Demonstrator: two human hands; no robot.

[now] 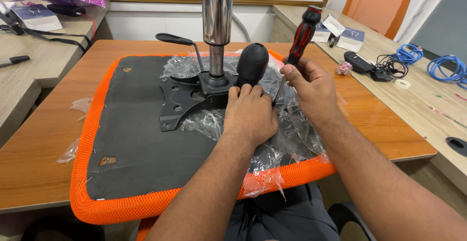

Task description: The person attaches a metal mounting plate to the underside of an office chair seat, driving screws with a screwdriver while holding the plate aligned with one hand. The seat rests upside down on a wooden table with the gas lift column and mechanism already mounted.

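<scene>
Our right hand grips a red-and-black-handled screwdriver, its tip hidden behind our left hand. That hand lies flat, fingers loosely curled, on the black metal mechanism plate of the upturned orange mesh seat. We cannot tell whether it holds anything.

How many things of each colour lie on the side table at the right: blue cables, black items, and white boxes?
Blue cables: 2
Black items: 2, an adapter and a cable bundle
White boxes: 3
Total: 7
</scene>
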